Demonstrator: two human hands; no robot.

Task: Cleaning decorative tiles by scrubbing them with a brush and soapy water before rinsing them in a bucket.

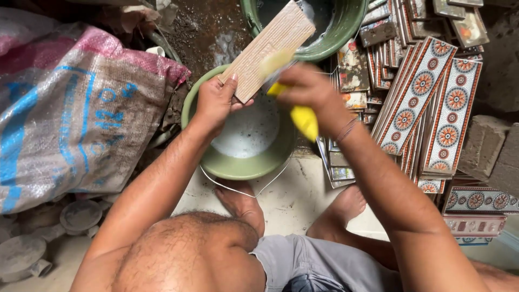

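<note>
soft even daylight, faint shadows; sharp overall, motion blur on the yellow brush [299,111].

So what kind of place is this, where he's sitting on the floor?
Probably a tile workshop or a building site. Stacks of patterned tiles lean at the right, green buckets sit on the floor, and a big woven sack lies at the left. The left hand holds a ribbed tile; the right hand grips a yellow brush.
</note>
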